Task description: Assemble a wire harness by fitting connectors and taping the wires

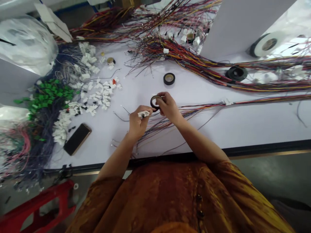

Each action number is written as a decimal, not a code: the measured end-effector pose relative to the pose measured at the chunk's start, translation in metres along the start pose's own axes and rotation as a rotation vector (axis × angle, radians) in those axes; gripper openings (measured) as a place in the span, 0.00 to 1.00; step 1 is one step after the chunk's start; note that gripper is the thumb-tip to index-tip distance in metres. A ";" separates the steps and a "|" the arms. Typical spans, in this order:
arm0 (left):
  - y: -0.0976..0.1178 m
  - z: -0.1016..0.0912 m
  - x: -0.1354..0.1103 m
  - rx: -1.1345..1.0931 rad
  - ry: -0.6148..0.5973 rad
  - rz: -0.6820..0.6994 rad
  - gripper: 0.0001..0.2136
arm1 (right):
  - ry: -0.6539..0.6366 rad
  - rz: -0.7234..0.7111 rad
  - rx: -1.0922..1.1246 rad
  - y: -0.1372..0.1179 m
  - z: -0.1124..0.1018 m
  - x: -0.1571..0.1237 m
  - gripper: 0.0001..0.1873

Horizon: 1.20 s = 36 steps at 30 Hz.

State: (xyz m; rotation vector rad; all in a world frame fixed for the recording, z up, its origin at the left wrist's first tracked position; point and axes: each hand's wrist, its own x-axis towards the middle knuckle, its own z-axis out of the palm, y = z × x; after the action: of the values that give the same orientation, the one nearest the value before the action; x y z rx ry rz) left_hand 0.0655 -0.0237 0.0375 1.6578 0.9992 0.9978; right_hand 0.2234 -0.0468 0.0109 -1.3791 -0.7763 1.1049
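My right hand (169, 108) grips a roll of black tape (152, 103) by its ring, fingers closed around one side. Just left of it, my left hand (137, 123) is closed on a white connector (143, 114), its fingertips meeting the lower edge of the tape roll. Beneath both hands runs a bundle of thin coloured wires (191, 111), fanning into loose ends at the left and gathered toward the right. A white piece (227, 102) sits on that bundle farther right. Whether the connector joins these wires is hidden by my fingers.
Another black tape roll (169, 78) lies beyond my hands. Thick wire bundles (177, 55) cross the back of the table. White connectors (104, 92), green connectors (48, 94) and a phone (77, 139) lie at the left. A grey post (233, 29) rises at the back right.
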 end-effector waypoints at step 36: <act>-0.008 0.029 0.008 -0.099 0.077 -0.170 0.14 | -0.059 -0.348 -0.277 0.025 -0.038 -0.055 0.14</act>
State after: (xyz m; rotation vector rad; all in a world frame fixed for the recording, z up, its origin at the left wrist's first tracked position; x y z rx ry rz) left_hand 0.0938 -0.0228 0.0240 1.4372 1.1043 0.9871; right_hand 0.2369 -0.1145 -0.0072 -1.3750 -1.1974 0.7883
